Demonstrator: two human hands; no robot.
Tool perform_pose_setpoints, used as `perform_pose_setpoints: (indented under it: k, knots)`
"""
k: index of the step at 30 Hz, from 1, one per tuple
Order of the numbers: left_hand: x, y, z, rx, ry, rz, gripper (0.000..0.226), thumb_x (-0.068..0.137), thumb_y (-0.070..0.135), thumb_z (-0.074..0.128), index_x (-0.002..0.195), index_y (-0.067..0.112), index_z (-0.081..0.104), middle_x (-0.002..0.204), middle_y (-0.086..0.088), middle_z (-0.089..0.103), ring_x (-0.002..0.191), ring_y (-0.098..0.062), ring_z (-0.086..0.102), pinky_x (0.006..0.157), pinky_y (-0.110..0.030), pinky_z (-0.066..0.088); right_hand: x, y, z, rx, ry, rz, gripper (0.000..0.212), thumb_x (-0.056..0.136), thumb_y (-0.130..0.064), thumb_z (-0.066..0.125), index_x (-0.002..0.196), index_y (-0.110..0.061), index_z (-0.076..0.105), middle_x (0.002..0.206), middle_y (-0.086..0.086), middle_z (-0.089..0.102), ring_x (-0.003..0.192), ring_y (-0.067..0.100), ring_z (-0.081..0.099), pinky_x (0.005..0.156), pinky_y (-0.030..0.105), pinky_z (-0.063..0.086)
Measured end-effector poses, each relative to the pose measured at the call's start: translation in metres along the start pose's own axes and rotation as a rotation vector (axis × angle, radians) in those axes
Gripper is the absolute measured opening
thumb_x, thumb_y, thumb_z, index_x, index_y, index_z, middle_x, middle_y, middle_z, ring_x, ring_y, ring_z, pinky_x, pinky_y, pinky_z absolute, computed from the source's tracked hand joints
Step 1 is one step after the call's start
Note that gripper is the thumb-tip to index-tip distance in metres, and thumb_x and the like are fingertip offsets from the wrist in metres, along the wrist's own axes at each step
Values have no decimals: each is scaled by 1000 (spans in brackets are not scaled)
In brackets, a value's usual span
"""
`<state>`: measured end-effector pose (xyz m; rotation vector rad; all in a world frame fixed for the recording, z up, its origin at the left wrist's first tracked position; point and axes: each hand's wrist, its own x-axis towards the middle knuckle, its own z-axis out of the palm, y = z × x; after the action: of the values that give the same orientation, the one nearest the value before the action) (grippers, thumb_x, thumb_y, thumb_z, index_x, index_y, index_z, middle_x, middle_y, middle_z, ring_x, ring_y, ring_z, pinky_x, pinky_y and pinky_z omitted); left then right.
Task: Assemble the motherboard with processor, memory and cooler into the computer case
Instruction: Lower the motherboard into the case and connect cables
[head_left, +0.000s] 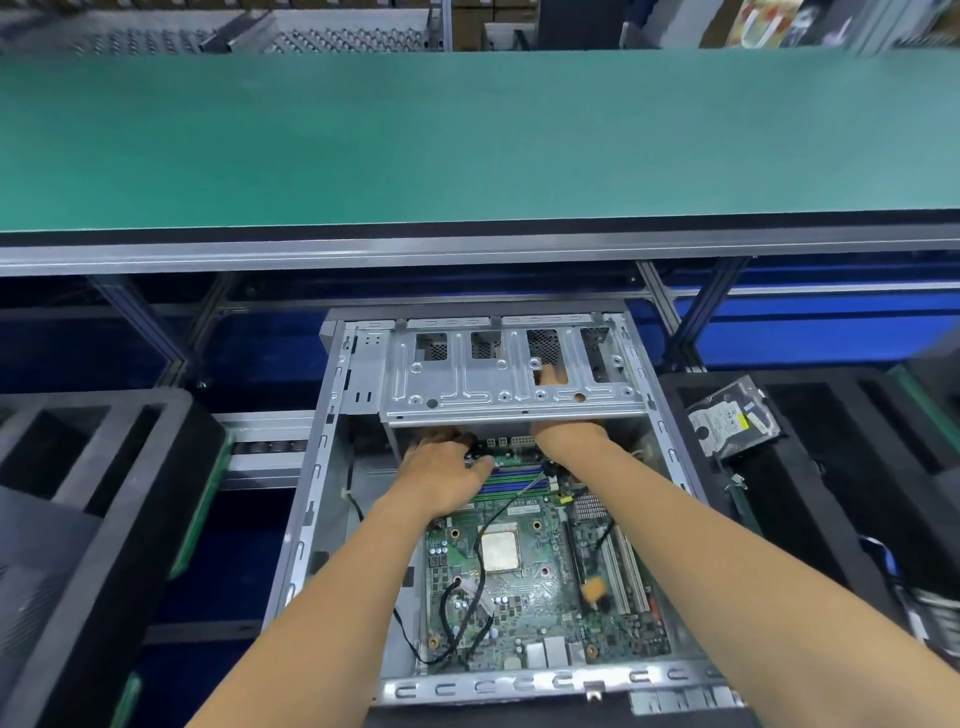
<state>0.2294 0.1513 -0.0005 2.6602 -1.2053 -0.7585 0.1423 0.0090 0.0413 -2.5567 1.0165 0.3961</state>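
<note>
An open grey computer case (311, 499) lies below me. Inside it is the green motherboard (524, 603) with the silver processor (500, 551) in its socket and blue and green memory slots (519, 480) at the far end. My left hand (441, 470) grips the board's far left corner, fingers curled over the edge, thumb by the memory slots. My right hand (567, 434) reaches under the metal drive bracket (467, 384). Most of it is hidden, and only fingertips show through a cut-out. No cooler is in view.
Black cables (470, 587) loop across the board's left side. A hard drive in a clear bag (732, 421) lies on black foam (810, 467) at the right. More black foam trays (104, 467) stand at the left. A green bench top (467, 140) runs across beyond the case.
</note>
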Motion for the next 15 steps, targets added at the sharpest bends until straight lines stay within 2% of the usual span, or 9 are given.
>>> perform_pose_setpoints:
  k: [3, 6, 8, 12, 15]
  knots:
    - [0, 0, 0, -9, -12, -1, 62, 93, 60, 31, 143, 24, 40, 147, -6, 40, 136, -29, 32, 112, -40, 26, -4, 9, 7, -138, -141, 164, 43, 104, -28, 30, 144, -16, 41, 150, 9, 41, 137, 31, 37, 110, 40, 31]
    - [0, 0, 0, 3, -20, 2, 62, 94, 59, 30, 143, 24, 38, 149, -6, 38, 137, -29, 30, 113, -40, 25, -9, 13, 4, -247, -75, 282, 38, 102, -33, 34, 133, -22, 52, 141, 4, 51, 131, 28, 44, 107, 38, 34]
    - [0, 0, 0, 13, -16, 15, 60, 95, 58, 29, 144, 25, 37, 151, -6, 35, 138, -29, 27, 114, -40, 22, -11, 16, 2, -312, -31, 292, 35, 100, -31, 38, 129, -22, 54, 138, 4, 52, 128, 28, 46, 104, 37, 37]
    - [0, -1, 2, 39, -29, 19, 61, 96, 57, 26, 145, 23, 35, 153, -6, 31, 140, -29, 24, 116, -41, 17, -7, 21, -3, -369, -190, 201, 42, 99, -9, 45, 140, -19, 45, 147, 3, 43, 133, 27, 39, 109, 37, 32]
    - [1, -2, 4, 50, -29, 29, 60, 96, 56, 25, 146, 23, 34, 154, -5, 29, 141, -28, 22, 117, -41, 12, -6, 22, -7, -359, -258, 175, 43, 99, -7, 47, 140, -18, 45, 147, 1, 42, 133, 26, 39, 109, 36, 32]
